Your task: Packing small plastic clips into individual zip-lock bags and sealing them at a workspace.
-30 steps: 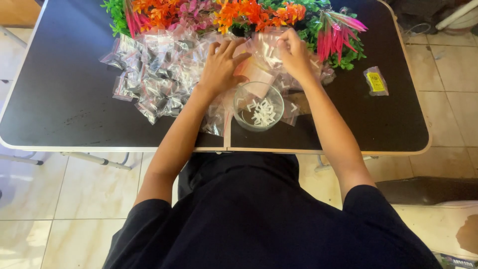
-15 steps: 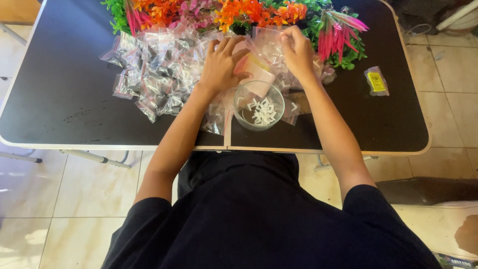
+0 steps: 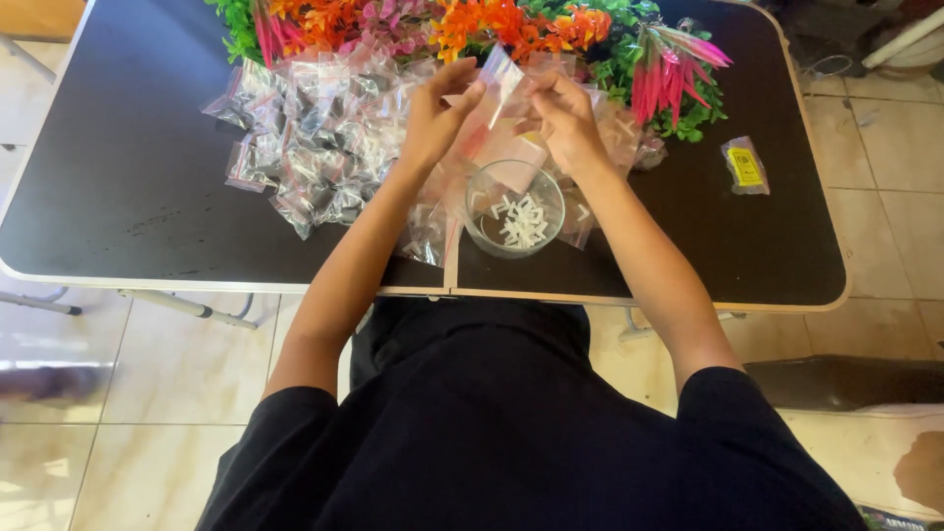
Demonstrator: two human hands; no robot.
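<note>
My left hand and my right hand both pinch one small clear zip bag, held up above the table between them. Just below the hands stands a round clear glass bowl with several small white pieces in it. Under and around the hands lies a heap of small clear zip bags, spread mostly to the left.
The dark folding table has artificial orange, pink and green flowers along its far edge. A small yellow-labelled packet lies at the right. Tiled floor surrounds the table.
Both hands have lifted off the heap and come together, raising one small zip bag between them. The bowl has not moved.
</note>
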